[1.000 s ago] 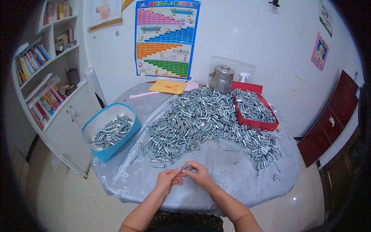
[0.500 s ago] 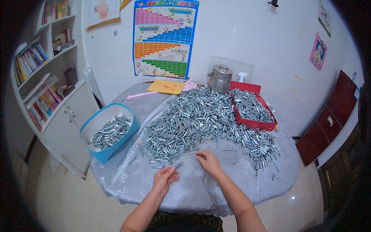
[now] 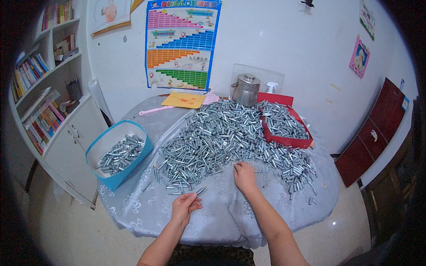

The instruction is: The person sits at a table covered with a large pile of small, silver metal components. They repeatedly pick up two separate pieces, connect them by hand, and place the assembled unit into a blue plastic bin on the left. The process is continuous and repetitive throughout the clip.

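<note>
Between the thumb and fingers of my left hand (image 3: pixel 184 208) is a shiny metal expansion bolt (image 3: pixel 201 191), its end pointing up and right. My right hand (image 3: pixel 244 177) is at the near edge of the big pile of metal bolts and sleeves (image 3: pixel 213 137). Its fingers are bent and pressed together over small ring-like metal pieces (image 3: pixel 264 170); whatever they grip is too small to make out. A few loose bolts (image 3: pixel 175 188) lie just beyond my left hand.
On the left stands a blue-rimmed fabric box (image 3: pixel 119 176) with many metal bolts inside. A red box (image 3: pixel 288 142), also full of them, is at the back right. A steel pot (image 3: pixel 245 91), a yellow envelope (image 3: pixel 185 100) and a pink swatter (image 3: pixel 156 110) line the far edge.
My right hand has moved right and away from me, to the edge of the pile. The left hand keeps hold of the expansion bolt. The whole view has shifted slightly.
</note>
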{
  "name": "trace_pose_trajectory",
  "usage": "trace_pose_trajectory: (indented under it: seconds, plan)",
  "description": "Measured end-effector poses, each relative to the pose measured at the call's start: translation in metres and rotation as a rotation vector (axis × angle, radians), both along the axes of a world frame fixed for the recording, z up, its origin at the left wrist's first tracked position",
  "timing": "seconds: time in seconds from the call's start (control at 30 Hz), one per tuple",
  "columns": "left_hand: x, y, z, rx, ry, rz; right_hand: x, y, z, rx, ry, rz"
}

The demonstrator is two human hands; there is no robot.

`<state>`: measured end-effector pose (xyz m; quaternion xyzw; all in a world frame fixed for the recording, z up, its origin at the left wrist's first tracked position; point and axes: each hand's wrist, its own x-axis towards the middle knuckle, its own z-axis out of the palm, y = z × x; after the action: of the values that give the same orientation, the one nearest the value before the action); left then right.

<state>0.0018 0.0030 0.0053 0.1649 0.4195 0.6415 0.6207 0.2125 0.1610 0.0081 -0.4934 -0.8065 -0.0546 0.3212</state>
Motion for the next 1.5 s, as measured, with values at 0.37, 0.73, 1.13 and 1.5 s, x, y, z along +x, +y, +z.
trace_pose_trajectory:
  seconds: [0.37,0.73,1.13,1.5]
  plan:
    - [0.001,-0.003,0.003,0.003,0.024,0.0,0.006,-0.025,0.003,-0.427,0.369,0.094]
    - [0.003,-0.003,0.003,-0.005,0.059,-0.026,-0.027,-0.061,0.028,-0.994,0.785,0.343]
    - [-0.003,-0.001,-0.003,0.01,0.018,-0.086,-0.05,-0.081,0.017,-0.821,0.67,0.445]
    - [-0.01,-0.003,-0.002,-0.001,-0.07,-0.124,-0.056,-0.089,0.023,-0.937,0.8,0.553]
